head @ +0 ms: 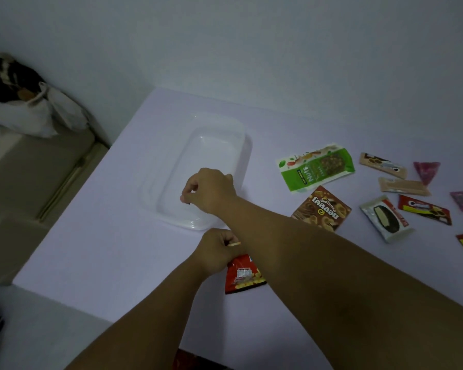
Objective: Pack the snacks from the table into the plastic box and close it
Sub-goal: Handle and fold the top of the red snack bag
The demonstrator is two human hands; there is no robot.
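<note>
A clear plastic box (219,145) lies on the white table (112,249), and nothing shows inside it. My right hand (211,190) hovers over the box's near end with fingers pinched together; I cannot tell whether they hold anything. Just in front of the box, my left hand (217,253) grips the top edge of a red snack packet (242,277). To the right lie a green nut bar packet (316,166), a brown snack bag (322,208) and a white cake packet (385,217).
Several more small packets are scattered at the right, among them two beige bars (382,162), a red bar (425,209) and pink wrappers (426,170). A wall runs behind the table. Left of the table, bags (24,102) rest on a lower surface.
</note>
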